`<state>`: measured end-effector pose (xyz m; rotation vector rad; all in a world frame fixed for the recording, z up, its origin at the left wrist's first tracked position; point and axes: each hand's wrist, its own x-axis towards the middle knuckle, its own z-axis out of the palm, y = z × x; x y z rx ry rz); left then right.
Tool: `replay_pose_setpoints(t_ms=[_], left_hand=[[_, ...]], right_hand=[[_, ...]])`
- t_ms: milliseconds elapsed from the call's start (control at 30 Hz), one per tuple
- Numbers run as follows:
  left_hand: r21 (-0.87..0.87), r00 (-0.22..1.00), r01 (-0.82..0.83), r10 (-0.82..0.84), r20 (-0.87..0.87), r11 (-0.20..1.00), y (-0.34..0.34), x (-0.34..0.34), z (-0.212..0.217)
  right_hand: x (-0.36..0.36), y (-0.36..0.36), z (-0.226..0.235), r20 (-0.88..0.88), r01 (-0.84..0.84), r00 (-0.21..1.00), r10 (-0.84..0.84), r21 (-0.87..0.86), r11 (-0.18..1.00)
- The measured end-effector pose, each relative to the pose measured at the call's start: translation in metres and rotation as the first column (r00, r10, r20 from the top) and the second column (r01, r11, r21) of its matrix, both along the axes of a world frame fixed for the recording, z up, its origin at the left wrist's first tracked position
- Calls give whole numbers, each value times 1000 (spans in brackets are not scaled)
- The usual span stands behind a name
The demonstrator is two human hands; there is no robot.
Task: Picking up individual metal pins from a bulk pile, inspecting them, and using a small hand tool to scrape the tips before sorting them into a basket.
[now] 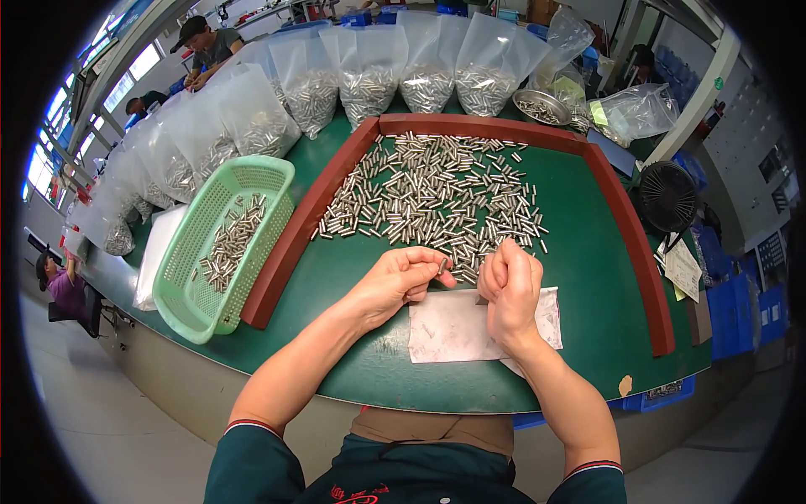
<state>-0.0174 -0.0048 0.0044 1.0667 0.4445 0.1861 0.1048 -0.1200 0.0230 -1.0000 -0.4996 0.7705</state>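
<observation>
Pin point(442, 266) sat pinched in the left hand point(395, 284); the right hand point(510, 286) was fisted at three o'clock, the pile point(437, 197) at twelve.

A factory workshop: bagged metal pins point(426, 84) line a green workbench point(579, 277).

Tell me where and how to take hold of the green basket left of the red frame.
Take the green basket by its near short rim, coming from the table's front edge. The rim flares outward there and is bare, the metal pins lie loose in the middle, and bags crowd its far end.
</observation>
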Motion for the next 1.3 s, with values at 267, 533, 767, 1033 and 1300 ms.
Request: replay_pose_setpoints(t_ms=[267, 533, 767, 1033, 1300], left_hand=[[-193, 999, 2, 9, 53, 981, 4, -1, 0], [-210, 999, -36, 44, 31, 977, 1, 0, 5], [741, 987, -80, 157, -35, 667, -7, 7, 0], [999, 995, 43, 90, -44, 18, -15, 15, -6], [82, 996, 39, -46, 82, 996, 6, -5, 6]], right_hand=[[0, 0, -1, -6, 2, 1000, -2, 2, 1000], [0, 0, -1, -7, 6, 1000, -6, 2, 1000], [1, 1, -3, -3, 3, 1000, -3, 12, 1000], [0, 1, 1, 5, 3, 1000, -3, 19, 1000], [-2, -1, 0, -20, 11, 1000, -11, 6, 1000]])
